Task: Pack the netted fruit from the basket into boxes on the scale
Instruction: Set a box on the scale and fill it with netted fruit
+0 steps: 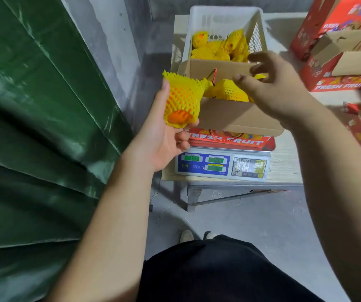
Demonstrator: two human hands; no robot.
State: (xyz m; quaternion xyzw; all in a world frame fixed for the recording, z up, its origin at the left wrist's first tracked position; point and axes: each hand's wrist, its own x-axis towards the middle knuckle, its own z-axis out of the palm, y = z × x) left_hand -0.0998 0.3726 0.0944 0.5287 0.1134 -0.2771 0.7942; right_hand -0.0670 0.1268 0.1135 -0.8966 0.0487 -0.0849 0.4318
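Fruit [183, 101] in yellow netting is being cradled by the left hand [164, 136] at frame centre, beside the box [238, 118] on the scale [223, 164]; the right hand [273, 83], fingers spread and holding nothing, is hovering over it. Placing inside is likely being called for next.

This looks like a fruit-packing corner of a storeroom or small warehouse. The landmark is an electronic price scale [223, 163] with green displays and a keypad, sitting on a plain desk [284, 162] with a metal frame. On the scale stands an open carton [236, 118] printed "FRESH FRUIT". Behind the scale, a white plastic basket [225, 20] holds fruit in yellow foam netting [216, 49]. To the right of the scale lie more red printed cartons [336, 40]. Left of it hangs a green tarpaulin [33, 127]. Below it is bare concrete floor [251, 221].
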